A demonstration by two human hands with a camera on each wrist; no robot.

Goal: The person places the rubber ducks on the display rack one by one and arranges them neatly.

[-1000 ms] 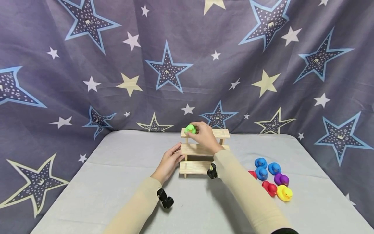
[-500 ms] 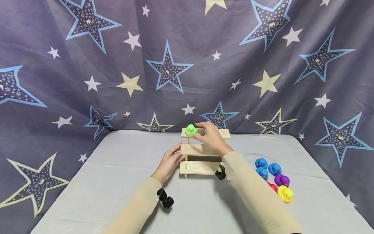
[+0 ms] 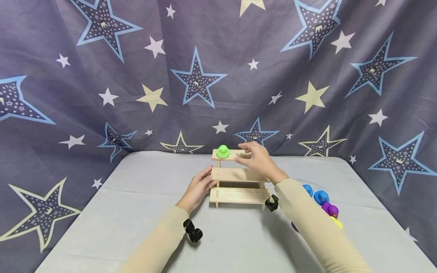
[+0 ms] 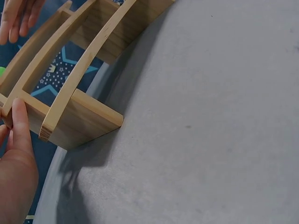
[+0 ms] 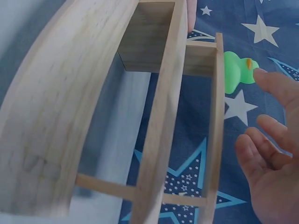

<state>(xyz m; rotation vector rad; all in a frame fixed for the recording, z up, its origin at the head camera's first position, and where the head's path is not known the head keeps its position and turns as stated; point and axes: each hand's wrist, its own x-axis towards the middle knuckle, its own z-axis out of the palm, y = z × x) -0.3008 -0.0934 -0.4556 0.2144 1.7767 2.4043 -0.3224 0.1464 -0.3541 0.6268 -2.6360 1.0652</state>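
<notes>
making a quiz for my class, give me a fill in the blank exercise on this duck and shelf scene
1. The green duck sits on the ____ step of the wooden shelf.
2. The left hand touches the shelf's ____ end.
3. The right hand holds ____.

Missing words: top; left; nothing

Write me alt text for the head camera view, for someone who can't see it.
A green rubber duck sits on the top step of a small three-tier wooden shelf on a grey table. The person's open right hand hovers beside the duck; the left hand touches the shelf's left end. Blue, purple and yellow ducks lie at right.
</notes>
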